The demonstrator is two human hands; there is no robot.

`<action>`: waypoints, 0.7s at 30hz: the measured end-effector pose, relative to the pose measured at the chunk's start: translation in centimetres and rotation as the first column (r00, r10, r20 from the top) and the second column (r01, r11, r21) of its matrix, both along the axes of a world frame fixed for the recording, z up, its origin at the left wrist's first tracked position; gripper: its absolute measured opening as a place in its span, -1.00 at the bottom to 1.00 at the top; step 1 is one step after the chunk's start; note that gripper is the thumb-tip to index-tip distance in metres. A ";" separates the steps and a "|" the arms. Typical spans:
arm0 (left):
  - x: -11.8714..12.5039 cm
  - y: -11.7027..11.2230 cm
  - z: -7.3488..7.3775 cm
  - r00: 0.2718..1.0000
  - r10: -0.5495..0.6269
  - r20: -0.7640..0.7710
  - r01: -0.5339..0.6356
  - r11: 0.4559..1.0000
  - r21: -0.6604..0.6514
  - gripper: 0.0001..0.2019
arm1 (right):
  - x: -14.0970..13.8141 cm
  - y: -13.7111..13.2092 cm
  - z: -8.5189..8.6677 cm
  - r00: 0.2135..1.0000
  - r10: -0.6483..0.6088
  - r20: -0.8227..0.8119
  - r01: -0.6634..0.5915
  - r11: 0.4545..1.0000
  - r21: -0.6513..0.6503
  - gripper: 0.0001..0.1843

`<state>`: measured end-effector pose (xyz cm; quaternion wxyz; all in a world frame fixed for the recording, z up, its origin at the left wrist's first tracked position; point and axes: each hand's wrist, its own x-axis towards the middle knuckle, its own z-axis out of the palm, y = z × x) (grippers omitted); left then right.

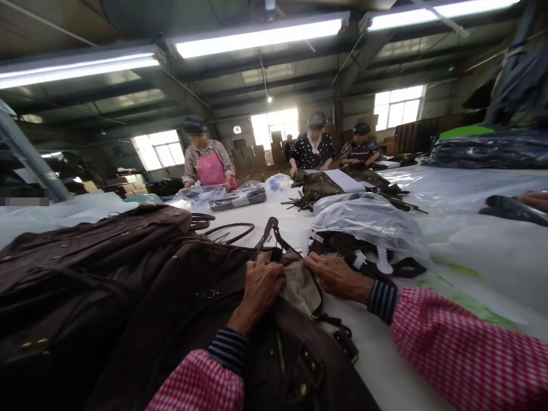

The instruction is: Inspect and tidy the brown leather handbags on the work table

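Note:
A dark brown bag (pixel 240 354) lies in front of me, with straps, buckles and a brass-coloured zip. Its opening shows a beige lining (pixel 302 285). At the upper edge of that opening, my left hand (pixel 263 288) is closed on the bag with fingers curled; the fingertips are partly hidden. My right hand (pixel 338 277) pinches the other side of the opening, beside the lining. Between and above the hands, a narrow brown strap (pixel 270 231) sticks up. Just beyond my right hand is a clear plastic bag (pixel 372 222) over dark brown straps with white pieces.
More brown bags (pixel 85 251) are piled at left. Across the white table (pixel 240 217), three people work among plastic-wrapped goods (pixel 244 194) and olive-brown garments or bags (pixel 329 185). At right sit a stack of dark wrapped items (pixel 492 151) and another person's hand (pixel 535 200).

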<state>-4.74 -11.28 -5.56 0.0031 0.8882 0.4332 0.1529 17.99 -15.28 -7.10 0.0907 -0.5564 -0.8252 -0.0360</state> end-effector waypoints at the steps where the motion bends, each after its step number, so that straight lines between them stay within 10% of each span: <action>1: 0.0 0.0 0.0 1.000 -0.003 -0.011 0.004 1.000 0.014 -0.89 | 0.1 0.0 0.0 1.000 -0.007 -0.011 0.007 1.000 0.002 -0.59; 6: 0.0 0.3 0.5 0.998 0.026 -0.055 -0.026 1.000 0.004 -0.85 | 1.3 -3.0 1.5 0.992 -0.010 -0.128 0.017 0.998 0.056 -0.76; 15: -0.2 2.5 0.3 0.994 -0.034 -0.104 0.037 0.999 0.031 -0.69 | 3.3 -16.3 1.8 0.848 0.094 -0.522 -0.125 0.992 -0.025 -0.63; 21: -0.3 2.8 -0.1 0.991 -0.020 -0.136 0.028 0.998 0.060 -0.69 | 12.2 -21.5 0.8 0.756 -0.274 -0.594 0.383 0.922 0.062 -0.86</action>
